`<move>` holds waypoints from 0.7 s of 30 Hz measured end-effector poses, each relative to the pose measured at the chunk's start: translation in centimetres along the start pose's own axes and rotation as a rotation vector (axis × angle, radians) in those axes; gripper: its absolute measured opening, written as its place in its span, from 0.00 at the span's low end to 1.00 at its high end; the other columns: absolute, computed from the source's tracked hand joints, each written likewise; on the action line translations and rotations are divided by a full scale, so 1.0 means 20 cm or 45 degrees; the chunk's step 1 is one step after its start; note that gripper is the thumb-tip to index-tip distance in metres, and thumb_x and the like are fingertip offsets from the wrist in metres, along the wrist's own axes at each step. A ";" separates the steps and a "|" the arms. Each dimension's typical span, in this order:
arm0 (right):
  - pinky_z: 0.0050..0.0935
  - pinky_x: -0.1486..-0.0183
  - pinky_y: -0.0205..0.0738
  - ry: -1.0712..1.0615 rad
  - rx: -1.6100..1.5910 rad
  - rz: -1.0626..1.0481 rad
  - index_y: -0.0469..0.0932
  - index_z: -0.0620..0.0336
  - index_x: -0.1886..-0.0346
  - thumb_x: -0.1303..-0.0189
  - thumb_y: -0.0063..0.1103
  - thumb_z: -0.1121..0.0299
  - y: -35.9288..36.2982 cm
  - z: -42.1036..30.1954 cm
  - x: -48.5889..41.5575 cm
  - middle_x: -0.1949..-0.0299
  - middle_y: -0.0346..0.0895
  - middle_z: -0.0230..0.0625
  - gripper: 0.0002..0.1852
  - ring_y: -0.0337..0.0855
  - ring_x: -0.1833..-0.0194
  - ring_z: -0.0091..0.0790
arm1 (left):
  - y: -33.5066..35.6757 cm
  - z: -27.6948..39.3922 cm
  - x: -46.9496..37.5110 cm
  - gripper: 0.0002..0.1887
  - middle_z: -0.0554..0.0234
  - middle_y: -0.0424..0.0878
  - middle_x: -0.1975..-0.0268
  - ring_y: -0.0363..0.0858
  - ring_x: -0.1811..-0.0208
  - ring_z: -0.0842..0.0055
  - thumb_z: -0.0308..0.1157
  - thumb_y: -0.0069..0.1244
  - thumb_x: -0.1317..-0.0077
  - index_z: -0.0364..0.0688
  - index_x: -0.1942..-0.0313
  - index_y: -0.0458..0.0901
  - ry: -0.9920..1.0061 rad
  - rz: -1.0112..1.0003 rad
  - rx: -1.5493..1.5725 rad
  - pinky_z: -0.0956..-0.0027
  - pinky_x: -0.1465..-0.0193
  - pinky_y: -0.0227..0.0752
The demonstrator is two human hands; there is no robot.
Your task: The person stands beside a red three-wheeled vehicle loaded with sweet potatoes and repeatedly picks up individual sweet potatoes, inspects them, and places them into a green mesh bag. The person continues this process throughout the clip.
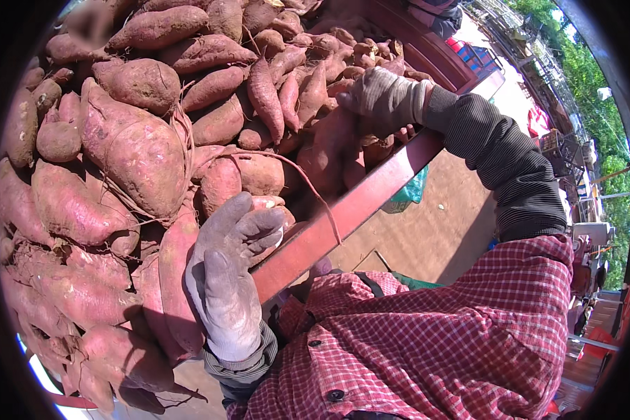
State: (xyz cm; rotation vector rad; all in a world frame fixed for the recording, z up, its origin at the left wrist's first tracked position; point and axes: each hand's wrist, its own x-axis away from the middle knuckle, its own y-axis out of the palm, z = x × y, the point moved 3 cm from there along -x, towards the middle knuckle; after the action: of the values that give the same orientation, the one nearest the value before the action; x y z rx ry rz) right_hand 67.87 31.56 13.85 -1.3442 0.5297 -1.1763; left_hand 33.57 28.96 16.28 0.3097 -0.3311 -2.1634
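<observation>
My left hand, in a dirty grey-white glove, is at the lower centre, palm turned inward and fingers apart, holding nothing. It is beside a long sweet potato and the red metal rail. My right hand, also gloved, is across the rail at the upper centre. Its fingers are closed on the upper end of a large, shaded sweet potato, which looks blurred; part of the grip is hidden. Around both hands lies a heap of soil-covered sweet potatoes. A thin root hangs over the rail.
The red rail runs diagonally between the heap and my checked shirt. Beyond it is brown ground with a green bag. Part of another person shows at the top. Stacked crates stand at the right.
</observation>
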 end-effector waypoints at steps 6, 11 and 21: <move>0.39 0.50 0.81 0.852 -0.208 1.061 0.73 0.62 0.38 0.59 0.81 0.58 -0.15 0.14 0.40 0.51 0.85 0.44 0.42 0.87 0.52 0.44 | 0.03 0.03 0.02 0.31 0.46 0.84 0.49 0.84 0.48 0.66 0.52 0.41 0.21 0.32 0.36 0.73 -0.056 0.066 -0.028 0.65 0.43 0.77; 0.32 0.44 0.81 0.534 -2.296 1.761 0.79 0.65 0.44 0.39 0.71 0.63 -0.12 -0.10 0.82 0.49 0.84 0.39 0.23 0.86 0.50 0.36 | 0.01 0.01 0.02 0.28 0.50 0.83 0.49 0.83 0.51 0.70 0.51 0.41 0.21 0.35 0.36 0.74 -0.102 0.055 -0.015 0.68 0.44 0.76; 0.36 0.50 0.84 1.321 -2.840 2.359 0.72 0.70 0.38 0.34 0.65 0.54 0.81 -1.40 1.64 0.51 0.83 0.47 0.31 0.87 0.56 0.39 | 0.09 0.01 0.06 0.20 0.45 0.83 0.48 0.84 0.49 0.65 0.29 0.38 0.23 0.34 0.35 0.73 0.214 -0.140 -0.401 0.64 0.45 0.80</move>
State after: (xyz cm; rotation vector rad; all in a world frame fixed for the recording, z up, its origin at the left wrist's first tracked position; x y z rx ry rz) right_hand 61.90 -12.86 2.84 0.4026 -2.6181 -0.8884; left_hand 34.25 26.92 16.93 0.3326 0.1241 -2.2374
